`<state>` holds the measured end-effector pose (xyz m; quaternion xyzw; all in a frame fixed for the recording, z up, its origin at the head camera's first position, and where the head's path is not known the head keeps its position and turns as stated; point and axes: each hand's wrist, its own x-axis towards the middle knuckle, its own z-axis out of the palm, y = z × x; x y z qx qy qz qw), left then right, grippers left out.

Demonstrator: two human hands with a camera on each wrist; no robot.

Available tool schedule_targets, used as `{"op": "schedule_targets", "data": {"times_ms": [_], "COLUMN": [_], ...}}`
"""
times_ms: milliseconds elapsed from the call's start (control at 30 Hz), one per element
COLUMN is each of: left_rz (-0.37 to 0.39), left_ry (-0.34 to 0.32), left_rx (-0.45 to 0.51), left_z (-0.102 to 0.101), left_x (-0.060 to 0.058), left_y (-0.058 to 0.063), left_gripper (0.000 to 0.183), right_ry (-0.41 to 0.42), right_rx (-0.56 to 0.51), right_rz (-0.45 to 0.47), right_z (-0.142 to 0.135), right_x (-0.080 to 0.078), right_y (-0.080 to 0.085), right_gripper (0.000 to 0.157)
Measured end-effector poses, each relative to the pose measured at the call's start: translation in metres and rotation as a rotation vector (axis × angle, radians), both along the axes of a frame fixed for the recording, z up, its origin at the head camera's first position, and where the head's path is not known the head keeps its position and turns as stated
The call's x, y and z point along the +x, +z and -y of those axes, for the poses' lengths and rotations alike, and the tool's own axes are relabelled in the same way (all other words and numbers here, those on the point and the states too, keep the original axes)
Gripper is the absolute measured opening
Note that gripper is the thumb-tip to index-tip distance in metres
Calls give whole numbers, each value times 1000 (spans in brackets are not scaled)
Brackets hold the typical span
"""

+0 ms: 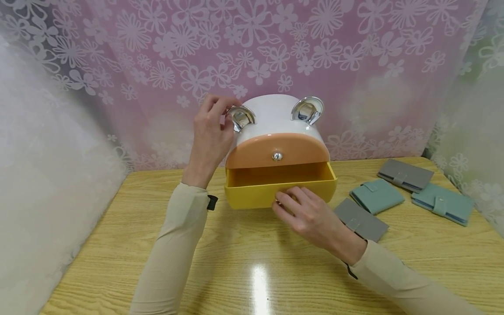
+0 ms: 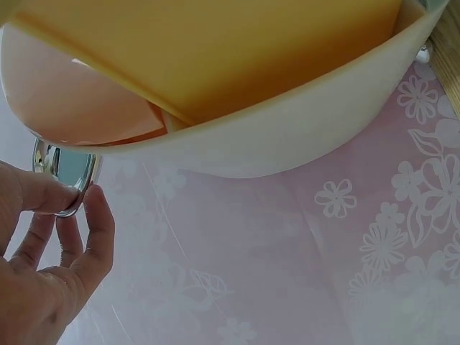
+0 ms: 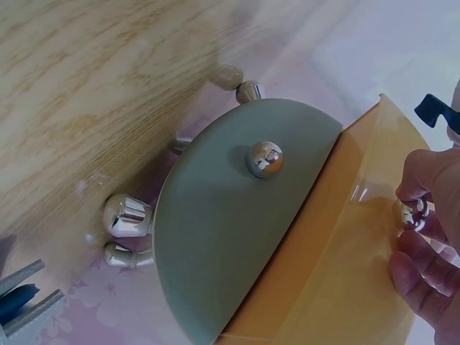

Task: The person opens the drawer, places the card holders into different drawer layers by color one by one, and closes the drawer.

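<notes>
Head view: one white cabinet [image 1: 271, 113] stands on the tabletop [image 1: 165, 245], its yellow drawer [image 1: 250, 197] pulled out. The left hand's [image 1: 212, 135] grip pinches one silver ear [image 1: 242, 116] of two; the right hand's [image 1: 309, 216], the drawer knob [image 3: 410, 215]. Four wallets [image 1: 376, 196] lie to the right, one partly behind the right wrist.

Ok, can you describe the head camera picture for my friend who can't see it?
A person's right hand grips the front of an open yellow drawer, and the left hand pinches a silver ear on its rounded white cabinet. Two grey wallets and two green wallets lie to the right on a wooden table.
</notes>
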<state>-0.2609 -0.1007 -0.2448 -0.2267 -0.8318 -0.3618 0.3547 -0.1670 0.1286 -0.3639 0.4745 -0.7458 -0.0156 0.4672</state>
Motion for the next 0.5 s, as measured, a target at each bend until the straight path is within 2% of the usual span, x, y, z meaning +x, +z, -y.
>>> {"op": "schedule_targets", "data": {"times_ms": [500], "left_rz": [-13], "left_ry": [3], "left_rx": [-8], "left_z": [1], "left_x": [-1], "left_y": [0], "left_gripper": [29], "right_ry": [2], "right_rx": [-8], "right_rz": [6], "right_z": [0], "right_x": [5], "right_y": [0], "right_gripper": [37]}}
